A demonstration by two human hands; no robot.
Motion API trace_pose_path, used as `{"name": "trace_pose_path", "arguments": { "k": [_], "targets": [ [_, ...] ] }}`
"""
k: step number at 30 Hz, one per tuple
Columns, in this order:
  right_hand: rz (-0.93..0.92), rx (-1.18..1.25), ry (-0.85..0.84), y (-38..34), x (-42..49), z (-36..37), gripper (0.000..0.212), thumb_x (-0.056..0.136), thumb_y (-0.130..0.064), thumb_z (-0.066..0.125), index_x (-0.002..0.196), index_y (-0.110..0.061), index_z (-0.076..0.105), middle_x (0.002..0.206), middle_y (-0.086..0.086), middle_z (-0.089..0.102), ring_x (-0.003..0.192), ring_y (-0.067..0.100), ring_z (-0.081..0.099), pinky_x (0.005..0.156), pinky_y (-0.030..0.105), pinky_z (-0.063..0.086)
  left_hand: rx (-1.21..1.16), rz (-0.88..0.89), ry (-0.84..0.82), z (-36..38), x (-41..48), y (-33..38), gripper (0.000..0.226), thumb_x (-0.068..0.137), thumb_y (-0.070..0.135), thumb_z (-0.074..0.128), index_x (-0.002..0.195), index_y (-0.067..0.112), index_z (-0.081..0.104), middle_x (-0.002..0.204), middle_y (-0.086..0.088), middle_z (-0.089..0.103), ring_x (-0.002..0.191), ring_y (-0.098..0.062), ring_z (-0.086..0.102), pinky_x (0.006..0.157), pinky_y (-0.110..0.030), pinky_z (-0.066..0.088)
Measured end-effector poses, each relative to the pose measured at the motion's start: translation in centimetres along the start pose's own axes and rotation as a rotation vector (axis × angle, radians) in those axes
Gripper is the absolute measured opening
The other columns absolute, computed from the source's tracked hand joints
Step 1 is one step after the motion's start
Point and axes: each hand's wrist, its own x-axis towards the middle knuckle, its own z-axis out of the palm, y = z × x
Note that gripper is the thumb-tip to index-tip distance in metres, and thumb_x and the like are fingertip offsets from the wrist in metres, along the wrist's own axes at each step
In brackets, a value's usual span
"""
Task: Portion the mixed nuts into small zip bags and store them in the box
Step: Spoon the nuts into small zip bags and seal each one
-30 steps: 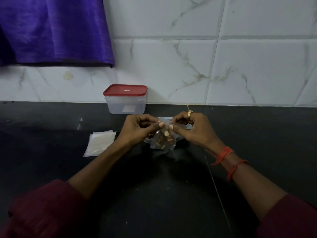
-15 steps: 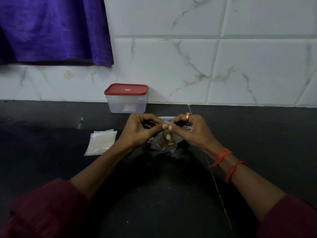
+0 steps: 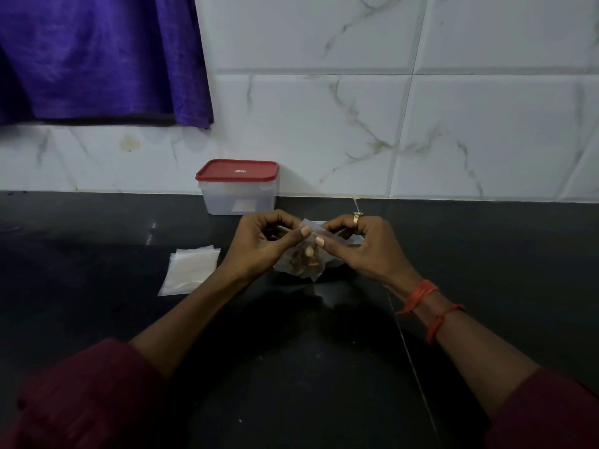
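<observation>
1. Head view, hands: the left hand [image 3: 262, 244] and right hand [image 3: 359, 247] meet over the middle of the desk [image 3: 97, 254]. Each grip is a tight thumb-and-forefinger pinch on the top edge of the bag [image 3: 301, 270], with the other fingers curled in.
2. The two thumbs sit close together on that edge, probably because the zip is being pressed shut along its length.
3. The bag hangs below the pinches with its base near the desk. The nuts [image 3: 306, 257] sink to the bottom, which keeps them away from the seal.
4. Box: the box [image 3: 240, 196] stands just behind the hands against the wall, and its red lid [image 3: 238, 170] is on. It would have to be opened before this bag can go in.
5. Spare bags [image 3: 191, 267] lie flat in a stack left of the left hand, within easy reach for more portions.
6. A pale rim shows behind the right hand, but what it belongs to cannot be told.
</observation>
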Motion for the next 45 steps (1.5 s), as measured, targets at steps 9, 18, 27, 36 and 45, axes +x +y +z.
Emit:
{"name": "trace_pose_path", "arguments": {
  "k": [9, 18, 27, 36, 45],
  "targets": [
    [0.010, 0.002, 0.009, 0.1, 0.2, 0.1, 0.013, 0.083, -0.030, 0.081, 0.094, -0.025, 0.078, 0.090, -0.015, 0.075, 0.081, 0.006, 0.071, 0.073, 0.022, 0.056, -0.009, -0.004, -0.009, 0.2, 0.0, 0.1, 0.022, 0.084, 0.022, 0.072, 0.093, 0.002, 0.071, 0.091, -0.007, 0.074, 0.083, -0.018, 0.072, 0.074, -0.031, 0.060],
    [0.048, 0.029, 0.028, 0.6, 0.4, -0.5, 0.011, 0.082, -0.023, 0.082, 0.091, -0.017, 0.080, 0.085, -0.011, 0.076, 0.077, 0.010, 0.072, 0.073, 0.020, 0.055, 0.001, -0.052, 0.057, -0.1, 0.1, -0.3, 0.016, 0.085, 0.022, 0.073, 0.092, 0.008, 0.072, 0.090, -0.002, 0.074, 0.080, -0.019, 0.071, 0.070, -0.041, 0.060],
    [0.081, 0.077, 0.015, 0.7, 0.3, -1.0, 0.019, 0.078, -0.031, 0.082, 0.093, -0.019, 0.079, 0.090, -0.007, 0.077, 0.079, 0.010, 0.073, 0.073, 0.022, 0.058, -0.106, -0.073, 0.115, -0.6, 0.1, -0.4, 0.011, 0.083, 0.023, 0.071, 0.090, 0.013, 0.072, 0.087, 0.003, 0.074, 0.085, -0.014, 0.070, 0.071, -0.024, 0.057],
    [0.092, 0.005, -0.022, 1.2, 0.9, -1.9, 0.007, 0.087, -0.031, 0.076, 0.089, -0.025, 0.074, 0.082, -0.009, 0.074, 0.076, 0.000, 0.068, 0.078, 0.021, 0.053, -0.129, -0.088, 0.112, -0.5, 0.1, -0.4, 0.011, 0.089, 0.012, 0.068, 0.098, 0.009, 0.073, 0.089, 0.003, 0.075, 0.077, -0.011, 0.069, 0.064, -0.021, 0.055],
    [0.063, 0.056, -0.037, -0.5, 0.7, -1.5, 0.026, 0.081, -0.041, 0.077, 0.102, -0.027, 0.075, 0.103, -0.013, 0.075, 0.085, 0.005, 0.070, 0.083, 0.024, 0.052, 0.001, 0.056, 0.063, 0.2, -0.4, 0.2, 0.015, 0.087, 0.011, 0.072, 0.100, 0.005, 0.076, 0.095, -0.001, 0.077, 0.089, -0.016, 0.073, 0.077, -0.027, 0.058]
  ]
}}
